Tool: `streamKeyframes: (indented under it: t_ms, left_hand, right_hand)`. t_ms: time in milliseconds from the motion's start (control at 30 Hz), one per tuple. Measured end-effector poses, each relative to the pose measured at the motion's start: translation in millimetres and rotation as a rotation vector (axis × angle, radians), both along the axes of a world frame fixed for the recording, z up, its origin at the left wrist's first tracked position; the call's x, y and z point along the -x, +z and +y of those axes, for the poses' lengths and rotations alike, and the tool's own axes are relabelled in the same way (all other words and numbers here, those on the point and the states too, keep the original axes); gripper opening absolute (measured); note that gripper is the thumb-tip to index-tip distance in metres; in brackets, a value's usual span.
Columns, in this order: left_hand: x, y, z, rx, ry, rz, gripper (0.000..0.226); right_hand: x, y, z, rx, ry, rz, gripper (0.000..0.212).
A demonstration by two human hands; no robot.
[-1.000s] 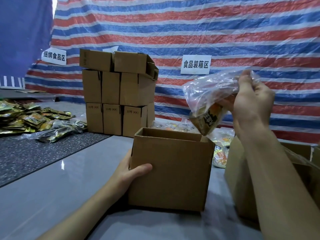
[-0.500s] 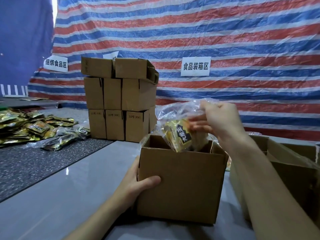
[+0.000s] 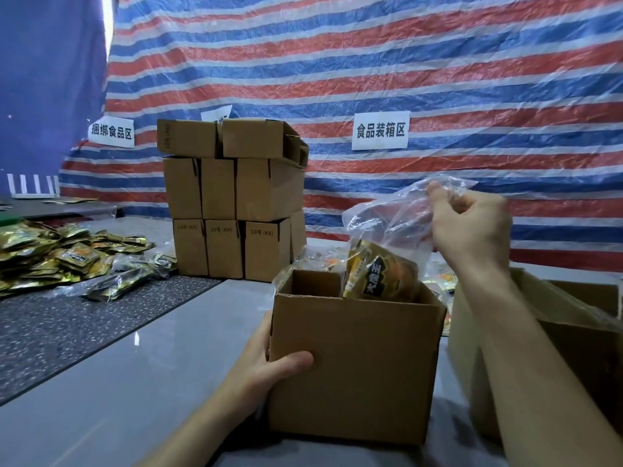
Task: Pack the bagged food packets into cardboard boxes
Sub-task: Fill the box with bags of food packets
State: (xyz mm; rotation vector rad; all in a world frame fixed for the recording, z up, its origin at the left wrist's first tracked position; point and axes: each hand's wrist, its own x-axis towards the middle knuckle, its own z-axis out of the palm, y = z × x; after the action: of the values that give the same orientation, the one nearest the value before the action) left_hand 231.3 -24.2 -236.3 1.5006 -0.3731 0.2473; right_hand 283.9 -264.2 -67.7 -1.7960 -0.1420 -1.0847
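An open brown cardboard box (image 3: 354,365) stands on the grey table in front of me. My left hand (image 3: 266,369) grips its left front corner, thumb across the front face. My right hand (image 3: 468,227) pinches the top of a clear plastic bag (image 3: 387,227) above the box's right side. The yellow and black food packets (image 3: 377,278) inside the bag hang partly below the box rim, in its back right part. The box's bottom is hidden.
A stack of closed cardboard boxes (image 3: 232,200) stands behind on the left. Loose gold packets (image 3: 64,257) lie heaped on a dark mat (image 3: 67,325) at the far left. Another open box (image 3: 569,352) sits close on the right, more bagged packets (image 3: 438,281) behind. A striped tarp hangs behind.
My right hand brought the bag down from high on the right into the box mouth, then rose a little while still holding the bag's top. My left hand stayed on the box.
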Motion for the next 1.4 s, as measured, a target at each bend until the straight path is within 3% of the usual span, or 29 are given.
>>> streamKeyframes:
  t_ms: [133,233,367,467,600,733,867,1067,1233,1300,1400]
  left_hand:
    - [4,-1,-3,-0.036,-0.035,-0.010,0.070]
    - [5,-2,-5,-0.029,-0.062,0.014,0.083]
    - [1,-4,-5,-0.009,-0.047,-0.001,0.077]
    - [-1,-4,-5,-0.029,-0.031,-0.009,0.081]
    - [0,-2,-5,-0.037,0.003,0.007,0.096]
    - [-2,-3,-1,-0.051,0.029,0.012,0.084]
    - [-2,-3,0,-0.048,0.024,0.006,0.079]
    - [0,-2,-1,-0.050,0.015,-0.003,0.078]
    - [-2,-5,0,-0.048,0.026,0.006,0.080]
    - [-2,-5,0,-0.050,0.029,0.009,0.080]
    - [-3,-5,1,-0.063,0.037,0.003,0.077]
  right_hand:
    - [1,-3,10,-0.005,-0.036,-0.047,0.045]
    - [-1,-9,13,0.111,0.005,0.120,0.046]
    - [6,-5,11,0.217,0.342,0.428,0.036]
    - [11,2,10,0.300,0.524,0.408,0.032]
    - [14,5,5,0.211,0.770,0.392,0.021]
    - [14,7,-11,0.263,0.890,0.506,0.016]
    - [17,11,-26,0.413,0.910,0.651,0.025]
    - [26,18,-30,0.238,0.949,0.715,0.018]
    - [38,23,-22,0.658,0.790,0.742,0.045]
    - [40,22,-17,0.836,0.728,0.848,0.037]
    - [42,21,-9,0.889,0.653,0.856,0.025]
